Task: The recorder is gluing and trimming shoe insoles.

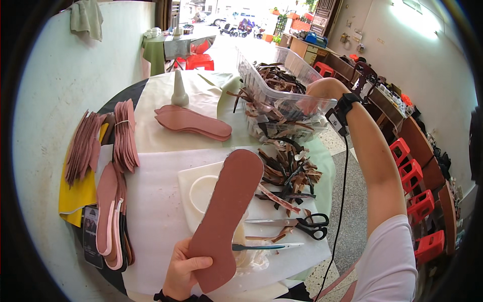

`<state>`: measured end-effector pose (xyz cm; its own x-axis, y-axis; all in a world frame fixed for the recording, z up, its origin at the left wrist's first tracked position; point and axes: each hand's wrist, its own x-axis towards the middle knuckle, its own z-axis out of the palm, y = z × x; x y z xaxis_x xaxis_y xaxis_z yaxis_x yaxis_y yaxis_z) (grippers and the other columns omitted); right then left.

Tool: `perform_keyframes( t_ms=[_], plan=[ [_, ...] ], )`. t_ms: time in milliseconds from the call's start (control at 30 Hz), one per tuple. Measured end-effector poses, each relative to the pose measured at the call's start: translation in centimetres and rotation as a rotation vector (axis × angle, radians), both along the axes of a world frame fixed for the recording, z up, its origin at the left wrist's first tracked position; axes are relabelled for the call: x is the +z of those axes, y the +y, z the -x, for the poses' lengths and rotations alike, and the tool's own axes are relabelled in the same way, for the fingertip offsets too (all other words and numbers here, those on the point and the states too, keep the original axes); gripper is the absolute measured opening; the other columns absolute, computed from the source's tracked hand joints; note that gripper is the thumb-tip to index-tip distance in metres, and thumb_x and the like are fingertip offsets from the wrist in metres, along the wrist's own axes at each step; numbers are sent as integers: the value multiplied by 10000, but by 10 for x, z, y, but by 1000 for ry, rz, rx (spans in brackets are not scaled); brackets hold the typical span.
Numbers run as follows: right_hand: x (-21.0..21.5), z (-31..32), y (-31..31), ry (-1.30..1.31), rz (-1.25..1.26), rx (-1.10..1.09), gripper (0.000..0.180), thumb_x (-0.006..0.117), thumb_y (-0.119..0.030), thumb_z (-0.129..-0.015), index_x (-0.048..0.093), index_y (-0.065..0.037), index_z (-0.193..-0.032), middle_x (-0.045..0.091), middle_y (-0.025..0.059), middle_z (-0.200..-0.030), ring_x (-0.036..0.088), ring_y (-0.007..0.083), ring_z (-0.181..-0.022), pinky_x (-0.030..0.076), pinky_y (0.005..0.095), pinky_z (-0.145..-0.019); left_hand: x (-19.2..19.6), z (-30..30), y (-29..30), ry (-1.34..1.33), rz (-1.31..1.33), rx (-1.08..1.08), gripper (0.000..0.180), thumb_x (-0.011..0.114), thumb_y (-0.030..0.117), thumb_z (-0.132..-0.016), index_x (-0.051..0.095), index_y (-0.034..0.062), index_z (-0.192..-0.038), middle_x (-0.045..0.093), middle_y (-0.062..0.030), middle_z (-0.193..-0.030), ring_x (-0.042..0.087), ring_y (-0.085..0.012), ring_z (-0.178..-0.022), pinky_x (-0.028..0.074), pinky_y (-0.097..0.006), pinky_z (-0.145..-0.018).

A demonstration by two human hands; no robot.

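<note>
My left hand [183, 269] grips the heel end of a reddish-brown shoe insole [226, 211] and holds it tilted up over the white-covered table [151, 201]. My right hand [322, 90] reaches far forward into a clear plastic bin [261, 83] of brown leather strips; the bin wall partly hides its fingers, so what they hold is unclear. A black wrist strap with a cable sits on that arm. Under the insole lie a white cutting board [193, 189], a teal-handled brush [261, 246] and black scissors [307, 224].
A heap of brown strips [289, 173] lies right of the board. A stack of pink insoles [193, 123] and a white glue bottle [179, 90] sit farther back. Bundled insoles [108, 146] lie at the left. Red stools [417, 201] line the right side.
</note>
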<state>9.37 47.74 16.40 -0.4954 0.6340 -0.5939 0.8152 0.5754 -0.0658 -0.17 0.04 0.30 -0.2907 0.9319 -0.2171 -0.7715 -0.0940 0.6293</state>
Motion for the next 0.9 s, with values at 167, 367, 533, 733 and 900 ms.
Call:
perform_keyframes(
  t_ms=[167,367,533,733,900],
  plan=[
    [11,-8,17,307,-380,-51,402,585,-436,-835,676,-45,-858,661,34,-741,621,126,-689,482,293,-601,-1,2,1,-29,-24,3,367,609,-40,-691,580,-56,-1057,645,-133,-981,622,-193,-866,497,-311,-779],
    [45,-46,18,1174,-511,-83,186,651,-207,-804,638,-24,-773,567,-6,-630,476,51,-503,383,213,-473,-3,-2,-1,-40,-41,13,360,592,-46,-692,583,-54,-1052,646,-136,-979,625,-195,-858,501,-313,-775],
    [66,-70,13,1385,-456,-97,24,612,-99,-796,590,-93,-788,587,-21,-750,579,90,-689,456,217,-640,2,-1,0,-6,-8,18,354,584,-55,-677,590,-55,-1031,648,-137,-959,627,-202,-850,501,-315,-774],
    [82,-75,-5,1616,-519,-145,243,603,-43,-775,580,-36,-1017,623,44,-881,608,125,-711,477,231,-614,6,-4,5,20,-42,60,328,575,-55,-677,592,-54,-1004,648,-138,-944,628,-204,-840,500,-310,-767],
    [118,-103,-3,1869,-569,-96,312,609,-34,-770,578,-27,-1080,630,62,-917,599,129,-739,480,240,-644,4,-4,5,35,-57,51,327,573,-50,-681,591,-51,-1008,648,-136,-944,627,-200,-838,499,-308,-764]
  ],
)
